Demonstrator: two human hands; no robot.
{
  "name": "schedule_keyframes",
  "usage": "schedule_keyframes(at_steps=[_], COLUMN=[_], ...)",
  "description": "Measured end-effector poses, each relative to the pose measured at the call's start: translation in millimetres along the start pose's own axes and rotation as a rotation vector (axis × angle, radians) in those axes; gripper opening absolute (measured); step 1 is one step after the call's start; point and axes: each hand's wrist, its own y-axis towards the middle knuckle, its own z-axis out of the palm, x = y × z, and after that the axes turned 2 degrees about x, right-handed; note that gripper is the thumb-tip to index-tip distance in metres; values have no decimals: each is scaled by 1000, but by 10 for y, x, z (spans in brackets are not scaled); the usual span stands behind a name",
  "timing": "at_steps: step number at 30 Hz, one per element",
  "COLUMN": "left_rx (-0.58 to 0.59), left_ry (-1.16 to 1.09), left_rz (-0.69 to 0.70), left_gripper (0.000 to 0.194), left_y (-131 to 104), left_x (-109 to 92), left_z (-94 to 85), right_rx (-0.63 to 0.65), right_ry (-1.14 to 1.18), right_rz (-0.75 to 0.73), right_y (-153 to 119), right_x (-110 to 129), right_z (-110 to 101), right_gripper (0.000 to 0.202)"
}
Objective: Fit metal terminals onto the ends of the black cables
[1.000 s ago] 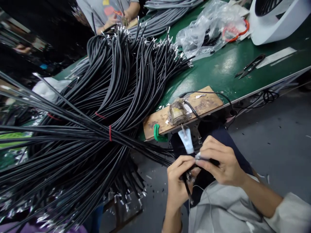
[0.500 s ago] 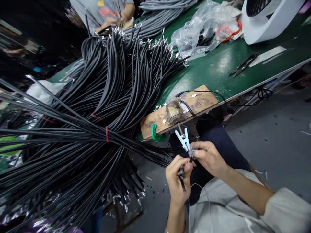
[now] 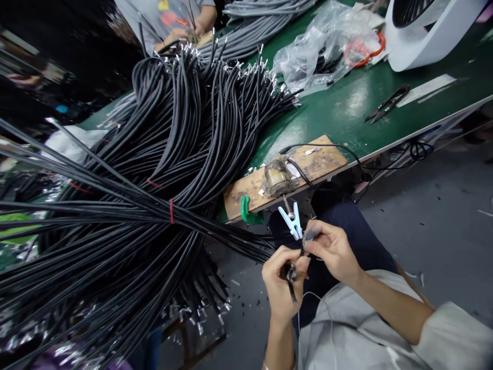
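Observation:
My left hand (image 3: 283, 277) is closed around black cable (image 3: 291, 290), with a frayed, silvery end poking out between the fingers. Just above it, my right hand (image 3: 334, 252) pinches at a stripped dark end; a small grey piece (image 3: 313, 232) shows at its fingertips, too small to name. A light blue clothespin (image 3: 291, 221) sits right above both hands, at the metal shaft of a small tape-wrapped motor (image 3: 277, 177). The motor is mounted on a wooden board (image 3: 319, 162). From the left, a cable bundle tied with a red band (image 3: 172, 210) runs toward my left hand.
A large heap of black cables (image 3: 185, 128) covers the left of the green table (image 3: 342, 121). A green clamp (image 3: 250, 211) grips the board's edge. Thread snips (image 3: 387, 104), a plastic bag (image 3: 308, 46) and a white fan-like housing (image 3: 427, 41) lie beyond. A co-worker's hands (image 3: 185, 37) work at the back.
My right fingers have shifted slightly upward at the cable end, and the grey piece now shows more at their tips. My left hand keeps its grip. The whole view has moved slightly.

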Motion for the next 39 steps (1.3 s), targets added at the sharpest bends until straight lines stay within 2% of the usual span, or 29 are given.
schedule_keyframes(at_steps=[3,4,6,9,12,13,17,19,22,26,28,30,31,33,36,38,39], left_rx=[-54,-80,-132,-162,-146,-140,-134,-133,-117,-90,-83,-97,-112,-141,-147,-58,23], left_ry=[15,21,26,15,29,41,101,110,95,71,65,70,76,94,125,133,123], left_rz=[37,51,74,102,120,118,89,79,70,69,70,68,64,50,15,-6,-2], left_gripper=[14,12,9,9,9,9,15,20,22,22,22,24,26,26,26,29,32], left_y=[8,12,25,53,70,69,40,19,3,22,38,46,45,38,31,47,63], left_x=[2,-2,-10,-21,-35,-42,-67,-68,-60,-53,-47,-33,-24,-3,11,-4,-17], left_z=[9,13,29,72,115,125,131,116,85,68,79,103,118,144,130,66,21], right_rx=[-65,-62,-81,-103,60,78,-55,-55,34,47,170,294,302,217,54,84,154], right_ry=[-352,-430,-516,-640,-800,-840,-872,-780,-610,-400,-287,-245,-256,-320,-481,-525,-484], right_rz=[-423,-510,-545,-492,-498,-516,-653,-691,-629,-308,-177,-123,-117,-159,-360,-404,-359], right_y=[-40,-37,-9,49,66,58,-4,-16,12,91,111,102,87,44,2,7,17], right_x=[-4,11,67,181,234,223,82,16,-18,35,64,71,63,34,-6,-4,3], right_z=[-27,-57,-134,-222,-204,-178,-78,-77,-148,-246,-234,-177,-142,-81,-72,-119,-147], right_gripper=[7,8,10,9,15,17,19,16,15,19,25,25,22,18,24,31,34])
